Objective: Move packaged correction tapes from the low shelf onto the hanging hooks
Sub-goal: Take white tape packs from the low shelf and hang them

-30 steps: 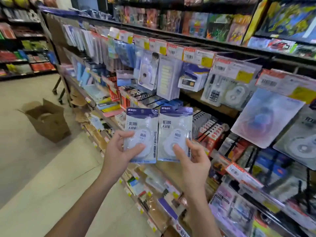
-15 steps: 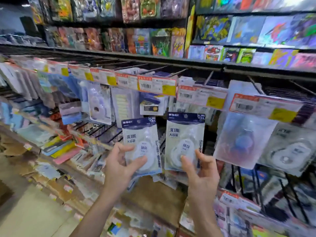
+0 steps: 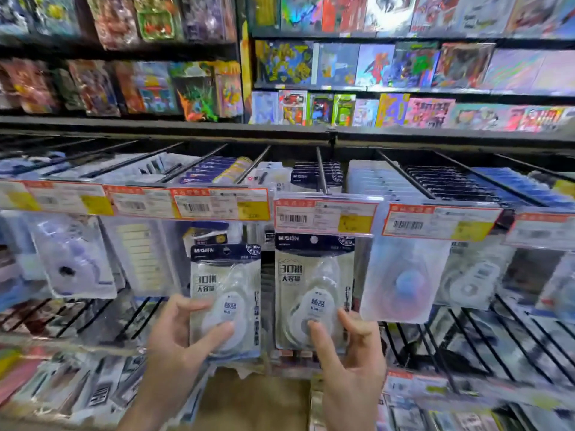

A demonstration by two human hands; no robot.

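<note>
**Two tape packs held up at the hook row**

Left hand (image 3: 183,340) grips one correction tape pack (image 3: 225,301) at its lower part: thumb across the front over the round dispenser, fingers curled behind the left edge. Pack is upright, dark blue header on top, w/ white body below.

Right hand (image 3: 348,359) grips a second tape pack (image 3: 314,293) the same way, thumb on the front near the bottom, fingers wrapped round the right edge. This pack sits a bit higher than the left one; its header is tucked just under a price tag (image 3: 325,214) w/ barcode and yellow patch. Can't tell if its hole is on the hook yet.

Hands are apart, a narrow gap between the two packs, both packs side by side and not touching.

Straight above the right hand, a dark metal hook rod (image 3: 321,172) runs back toward the shelf, w/ more dark-header packs (image 3: 314,177) hanging on it. Above the left hand, another price tag (image 3: 221,203) on its own rod.

Right of the right hand, just beside its pack, hangs a clear blister pack (image 3: 404,281) w/ a bluish round item; blurred. Left of the left hand hangs a pack of pale yellow strips (image 3: 140,259), and further left a white-lilac tape pack (image 3: 74,262).

High above both hands, a shelf of colourful card packs (image 3: 342,66). Below the hands, a bare brownish shelf board (image 3: 255,399).
</note>
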